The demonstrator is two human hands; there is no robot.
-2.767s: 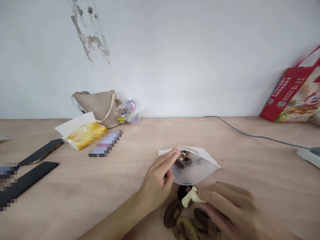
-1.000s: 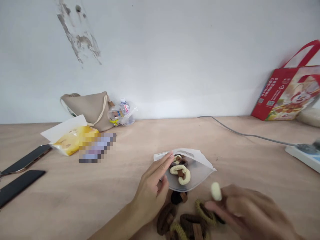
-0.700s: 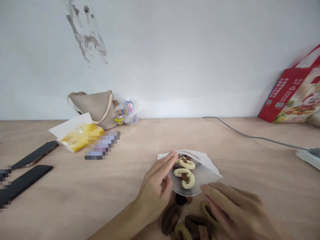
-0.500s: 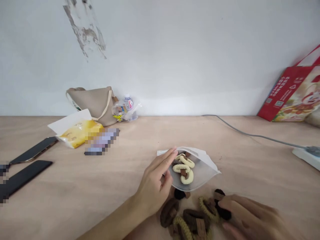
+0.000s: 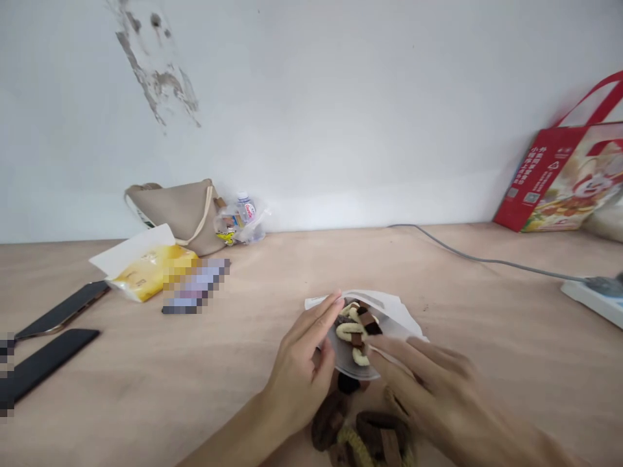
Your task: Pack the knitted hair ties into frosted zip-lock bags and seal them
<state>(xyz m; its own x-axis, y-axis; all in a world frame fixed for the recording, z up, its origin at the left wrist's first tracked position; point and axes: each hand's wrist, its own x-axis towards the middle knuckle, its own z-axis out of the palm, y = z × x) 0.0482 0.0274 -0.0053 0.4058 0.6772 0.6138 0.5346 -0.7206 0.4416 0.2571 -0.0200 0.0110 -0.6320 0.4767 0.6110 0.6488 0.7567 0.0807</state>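
A frosted zip bag [image 5: 407,318] lies with its mouth towards me, several cream hair ties [image 5: 348,333] with brown tags inside it. My left hand [image 5: 306,357] grips the bag's left edge, fingers along the top and thumb below. At the mouth, my right hand [image 5: 428,376] pinches a black hair tie [image 5: 368,320] with a brown tag, over the cream ones. Below the bag is a pile of dark brown hair ties [image 5: 382,425] and olive hair ties [image 5: 357,446], partly covered by my right wrist. Another black hair tie [image 5: 348,383] touches the bag's lower edge.
To the left lie dark phones [image 5: 53,357], a yellow tissue pack [image 5: 153,272] and a pixelated phone [image 5: 197,285]. Against the wall stand a beige bag [image 5: 180,211] and a bottle [image 5: 246,206] in clear plastic. A grey cable [image 5: 467,256] runs to a white power strip [image 5: 591,298] near a red bag [image 5: 559,175].
My right hand has moved up and left from the pile to the bag's mouth, carrying a black hair tie. My left hand stays on the bag. The view has shifted slightly.
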